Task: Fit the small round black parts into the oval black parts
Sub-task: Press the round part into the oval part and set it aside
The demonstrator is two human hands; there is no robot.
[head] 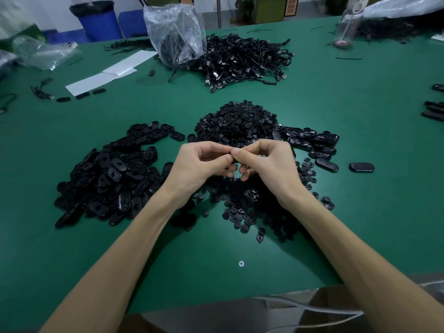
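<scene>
Table: a wide table [336, 111] with a green top filled most of the view, with one screw [241, 263] set near its front edge.
Wall: a white wall [52, 8] stood at far left.
Bin: a blue bin [101, 22] with a black liner stood behind the table.
Post: a metal post [218, 10] rose beyond the far edge.
Light: it was even and rather dim.

Two hands before us — left hand [195, 165], right hand [269, 164] — one cable heap [242, 58], round parts [236, 123], oval parts [113, 179] beyond our counting

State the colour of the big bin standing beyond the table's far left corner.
The bin is blue, with a black bag at its rim; the head view shows it.
</scene>
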